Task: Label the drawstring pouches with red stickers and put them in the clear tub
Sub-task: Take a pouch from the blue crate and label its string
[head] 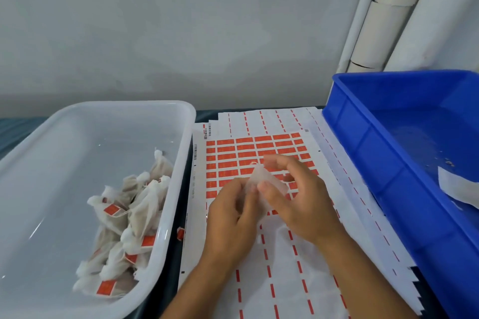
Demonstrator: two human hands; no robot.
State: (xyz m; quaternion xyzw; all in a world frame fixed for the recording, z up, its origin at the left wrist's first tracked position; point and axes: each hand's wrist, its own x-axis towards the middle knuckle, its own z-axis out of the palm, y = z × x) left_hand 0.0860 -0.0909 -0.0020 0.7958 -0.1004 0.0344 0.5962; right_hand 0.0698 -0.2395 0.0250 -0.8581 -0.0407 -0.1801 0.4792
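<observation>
Pouch (260,181) blurred, half hidden between both hands above sticker sheet (259,153); sticker on it not discernible. Left hand (233,215) and right hand (298,197) both pinching it. Clear tub (166,122) at left: pile of labelled pouches (127,217). Blue bin (363,122) at right, cut off: white scrap (458,186).

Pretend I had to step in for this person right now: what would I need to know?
Left hand and right hand together hold one white pouch above the sticker sheet; whether it has a sticker yet cannot be told.
Done: a heap of labelled pouches lies in the clear tub.
A stray red sticker lies beside the tub.
Left: label this pouch, put it in the tub. The blue bin shows one white piece.
</observation>
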